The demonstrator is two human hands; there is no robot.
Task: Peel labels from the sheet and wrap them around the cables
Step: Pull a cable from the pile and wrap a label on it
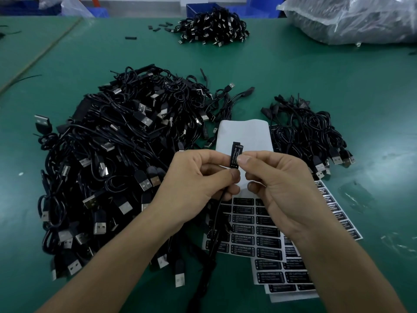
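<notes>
Bare forearms, ringless fingers (228,157), no sleeves.

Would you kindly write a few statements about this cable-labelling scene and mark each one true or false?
1. Both hands, left hand and right hand, are on one labelled cable piece. True.
2. The big cable pile lies to the person's right. False: it lies to the left; a smaller pile is on the right.
3. The label sheets lie on the green table under the hands. True.
4. The label reads "LED CONTROLLER". True.
5. The sheet under the hands has no labels left. False: many rows of black labels remain on it.
6. The plastic bag lies at the near left. False: it is at the far right.
</notes>
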